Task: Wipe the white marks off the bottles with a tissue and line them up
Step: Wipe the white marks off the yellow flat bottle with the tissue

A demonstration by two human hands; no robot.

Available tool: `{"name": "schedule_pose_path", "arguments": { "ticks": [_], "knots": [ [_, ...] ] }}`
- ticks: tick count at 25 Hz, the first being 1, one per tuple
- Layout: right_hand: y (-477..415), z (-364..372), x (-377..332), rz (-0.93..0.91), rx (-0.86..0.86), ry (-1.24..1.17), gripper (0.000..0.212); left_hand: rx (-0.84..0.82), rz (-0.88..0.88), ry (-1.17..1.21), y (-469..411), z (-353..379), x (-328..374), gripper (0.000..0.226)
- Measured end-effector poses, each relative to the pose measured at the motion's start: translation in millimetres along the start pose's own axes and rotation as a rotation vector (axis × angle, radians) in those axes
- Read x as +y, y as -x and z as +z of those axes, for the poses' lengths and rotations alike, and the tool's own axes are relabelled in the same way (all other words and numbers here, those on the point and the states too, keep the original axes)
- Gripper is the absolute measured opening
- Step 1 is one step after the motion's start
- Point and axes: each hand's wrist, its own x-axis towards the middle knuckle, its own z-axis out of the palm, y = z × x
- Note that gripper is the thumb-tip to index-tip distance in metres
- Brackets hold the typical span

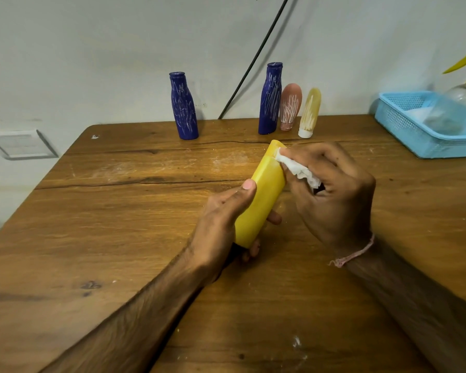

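I hold the yellow bottle (264, 195) above the middle of the table (119, 211). My left hand (223, 222) wraps its lower body, and my right hand (334, 195) pinches a crumpled tissue (299, 170) against the cap end. The face I can see looks free of marks, so I judge this bottle nearly finished. Its long axis is tilted, base toward me, cap pointing away and up to the right. Standing near the far edge, the left blue bottle (184, 106), right blue bottle (271, 99), pink bottle (290, 106) and pale yellow bottle (310, 111) all carry white scribbles, so most wiping remains.
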Motion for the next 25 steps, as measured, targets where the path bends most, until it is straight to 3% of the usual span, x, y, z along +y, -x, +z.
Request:
{"name": "schedule_pose_path", "arguments": {
  "ticks": [5,10,14,18,22,25],
  "knots": [
    [-2,-1,3,0.024,0.051,0.020,0.018,0.009,-0.006,-0.003,0,0,-1,0.055],
    [-1,-3,2,-0.124,-0.118,-0.048,0.024,0.005,0.018,-0.002,0,0,-3,0.057],
    [-8,-6,8,-0.023,0.010,0.031,0.024,0.005,0.008,-0.044,0,2,-2,0.055],
    [-1,-2,-3,-0.198,-0.134,-0.078,0.024,0.013,0.022,-0.043,1,3,-1,0.052],
    [-8,-4,5,-0.068,0.026,0.011,0.025,0.014,0.008,-0.059,0,3,-1,0.049],
    [0,0,-3,-0.169,-0.080,-0.055,0.023,0.010,0.023,-0.054,-1,3,-3,0.052]
  ]
}}
